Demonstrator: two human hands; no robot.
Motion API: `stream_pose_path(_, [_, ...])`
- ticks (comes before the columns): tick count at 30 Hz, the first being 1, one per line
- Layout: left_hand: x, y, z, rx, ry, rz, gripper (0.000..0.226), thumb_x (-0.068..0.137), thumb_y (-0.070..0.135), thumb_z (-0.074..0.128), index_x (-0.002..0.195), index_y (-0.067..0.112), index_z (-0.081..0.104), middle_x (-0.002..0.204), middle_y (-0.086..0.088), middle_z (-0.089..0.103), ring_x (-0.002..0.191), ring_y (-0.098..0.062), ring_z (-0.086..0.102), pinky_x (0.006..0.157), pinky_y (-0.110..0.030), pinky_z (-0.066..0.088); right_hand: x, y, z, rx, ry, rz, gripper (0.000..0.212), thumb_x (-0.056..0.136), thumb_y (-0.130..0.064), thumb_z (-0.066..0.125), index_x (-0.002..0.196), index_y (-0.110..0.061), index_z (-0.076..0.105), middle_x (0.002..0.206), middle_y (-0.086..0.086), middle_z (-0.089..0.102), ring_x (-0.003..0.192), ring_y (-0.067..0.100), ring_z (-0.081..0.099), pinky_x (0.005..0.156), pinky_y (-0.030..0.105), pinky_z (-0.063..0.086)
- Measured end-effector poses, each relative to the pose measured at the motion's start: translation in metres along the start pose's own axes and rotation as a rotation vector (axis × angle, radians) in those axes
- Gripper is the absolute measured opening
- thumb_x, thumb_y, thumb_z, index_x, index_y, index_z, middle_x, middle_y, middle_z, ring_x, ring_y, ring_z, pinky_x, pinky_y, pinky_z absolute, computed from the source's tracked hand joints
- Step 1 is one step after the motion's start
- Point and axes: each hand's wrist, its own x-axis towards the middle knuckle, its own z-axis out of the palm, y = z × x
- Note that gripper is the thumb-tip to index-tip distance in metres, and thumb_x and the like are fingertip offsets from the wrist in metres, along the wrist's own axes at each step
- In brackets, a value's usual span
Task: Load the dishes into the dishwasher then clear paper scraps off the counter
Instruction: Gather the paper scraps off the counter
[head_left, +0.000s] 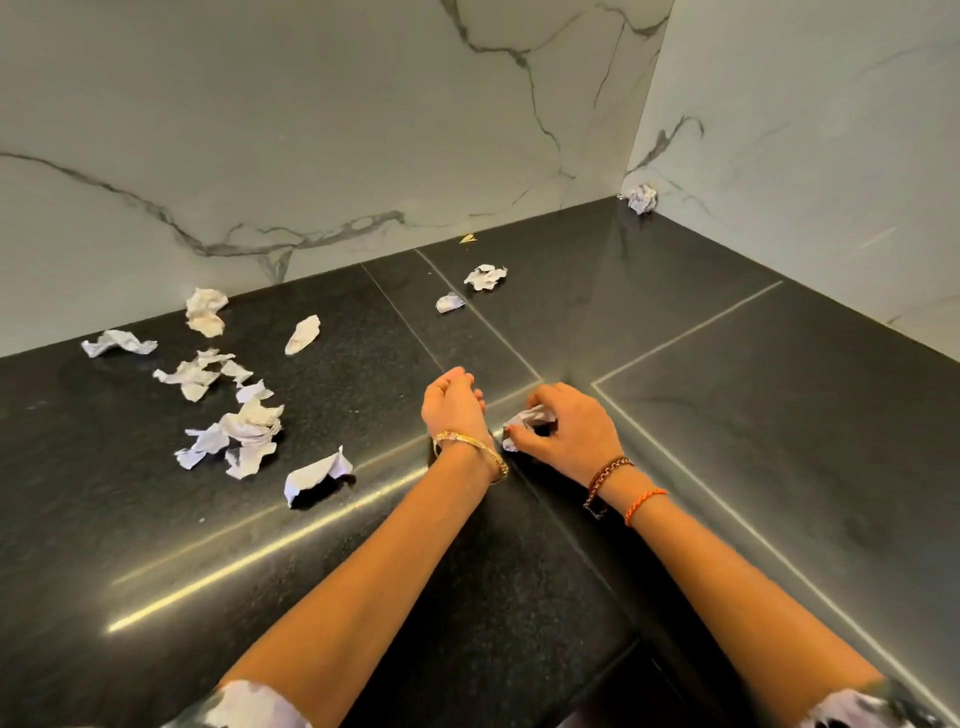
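1. The marble wall (322, 130) rises behind the counter and meets a second marble panel (810, 156) on the right, forming a corner.
2. The black counter (753, 441) fills the lower view, glossy, crossed by thin pale seams that meet just beyond the hands.
3. Both forearms reach out over the counter from the bottom edge, with patterned sleeves at the elbows.
4. The right hand (571, 431) rests on the counter at the seam junction, fingers curled over a crumpled paper scrap (527, 422) that it grips against the surface; braided and orange threads circle its wrist.
5. The left hand (452, 402) sits just beside the right hand, on its left, fingers curled inward; whether it holds anything I cannot tell. A gold bangle (470, 447) rings its wrist.
6. A cluster of torn paper scraps (234, 415) lies on the counter well to the left of the hands, several pieces overlapping.
7. One larger folded scrap (317, 475) lies between that cluster and the left forearm.
8. Two small scraps (475, 286) lie beyond the hands, towards the wall, near a seam.
9. A crumpled ball (643, 198) sits in the far wall corner, well apart from the hands.
10. A tiny yellowish fleck (467, 238) lies at the foot of the wall, beyond the two small scraps.
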Motion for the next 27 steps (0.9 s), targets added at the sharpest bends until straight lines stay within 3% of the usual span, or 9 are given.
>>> stream_pose_path(3, [0.009, -0.005, 0.023, 0.040, -0.076, -0.064, 0.015, 0.091, 0.007, 0.049, 0.077, 0.010, 0.054, 0.071, 0.000, 0.051, 0.060, -0.010, 0.046, 0.052, -0.018, 0.039, 0.016, 0.017, -0.010, 0.329, 0.193, 0.182, 0.020, 0.070, -0.025, 0.071, 0.066, -0.018, 0.052, 0.059, -0.005, 0.050, 0.058, 0.011, 0.045, 0.052, 0.014, 0.033])
stream_pose_path(5, [0.009, -0.008, 0.036, 0.030, -0.151, -0.132, 0.022, 0.092, 0.009, 0.048, 0.070, 0.013, 0.050, 0.071, -0.001, 0.051, 0.061, -0.011, 0.048, 0.051, -0.018, 0.039, 0.024, 0.025, -0.018, 0.602, 0.294, 0.322, 0.030, 0.072, -0.009, 0.071, 0.060, -0.021, 0.046, 0.055, -0.003, 0.046, 0.054, 0.012, 0.042, 0.052, 0.021, 0.036])
stream_pose_path(9, [-0.001, -0.022, 0.062, -0.050, -0.374, -0.380, 0.024, 0.097, 0.025, 0.040, 0.082, 0.011, 0.052, 0.082, -0.005, 0.056, 0.070, -0.017, 0.053, 0.063, -0.025, 0.042, 0.038, 0.027, -0.035, 0.951, 0.360, 0.348, 0.028, 0.079, 0.008, 0.060, 0.074, -0.018, 0.055, 0.062, 0.002, 0.052, 0.050, 0.006, 0.049, 0.050, 0.018, 0.042])
stream_pose_path(12, [-0.003, -0.030, 0.083, -0.154, -0.489, -0.535, 0.037, 0.096, 0.040, 0.034, 0.085, 0.011, 0.056, 0.076, -0.009, 0.063, 0.073, -0.023, 0.056, 0.068, -0.034, 0.044, 0.051, 0.025, -0.042, 0.923, 0.335, 0.246, 0.025, 0.077, 0.000, 0.065, 0.077, -0.025, 0.063, 0.074, -0.005, 0.063, 0.066, 0.009, 0.059, 0.062, 0.020, 0.048])
stream_pose_path(15, [0.008, -0.036, 0.108, -0.342, -0.495, -0.619, 0.048, 0.095, 0.046, 0.032, 0.088, 0.007, 0.060, 0.077, -0.016, 0.067, 0.081, -0.029, 0.058, 0.074, -0.038, 0.045, 0.068, 0.038, -0.047, 0.708, 0.343, 0.157, 0.005, 0.066, -0.036, 0.064, 0.070, -0.040, 0.064, 0.079, -0.014, 0.065, 0.080, 0.004, 0.059, 0.075, 0.017, 0.044])
stream_pose_path(17, [0.018, -0.036, 0.126, -0.342, -0.507, -0.635, 0.049, 0.094, 0.047, 0.030, 0.089, 0.008, 0.059, 0.086, -0.015, 0.062, 0.083, -0.029, 0.057, 0.074, -0.039, 0.044, 0.084, 0.055, -0.055, 0.500, 0.337, 0.130, 0.018, 0.068, -0.054, 0.046, 0.071, -0.046, 0.062, 0.085, -0.016, 0.062, 0.092, 0.004, 0.049, 0.085, 0.021, 0.036])
stream_pose_path(20, [0.031, -0.037, 0.155, -0.219, -0.541, -0.638, 0.053, 0.094, 0.051, 0.025, 0.087, 0.012, 0.059, 0.088, -0.011, 0.061, 0.081, -0.027, 0.056, 0.070, -0.039, 0.043, 0.115, 0.077, -0.069, 0.395, 0.344, 0.112, 0.041, 0.075, -0.054, 0.027, 0.081, -0.043, 0.067, 0.092, -0.020, 0.057, 0.098, -0.006, 0.039, 0.091, 0.025, 0.026])
stream_pose_path(24, [0.056, -0.048, 0.193, -0.193, -0.579, -0.665, 0.053, 0.092, 0.053, 0.027, 0.102, 0.015, 0.062, 0.102, -0.010, 0.061, 0.087, -0.027, 0.057, 0.076, -0.041, 0.045, 0.151, 0.107, -0.078, 0.712, 0.177, 0.052, 0.035, 0.083, -0.049, 0.034, 0.105, -0.041, 0.060, 0.095, -0.016, 0.068, 0.106, 0.009, 0.056, 0.093, 0.029, 0.042])
stream_pose_path(27, [0.075, -0.056, 0.216, -0.275, -0.569, -0.662, 0.047, 0.092, 0.050, 0.032, 0.107, 0.016, 0.062, 0.098, -0.012, 0.063, 0.083, -0.027, 0.058, 0.068, -0.038, 0.055, 0.171, 0.125, -0.092, 0.908, 0.145, 0.060, 0.031, 0.086, -0.039, 0.037, 0.109, -0.034, 0.058, 0.101, -0.008, 0.069, 0.095, 0.000, 0.063, 0.079, 0.012, 0.046])
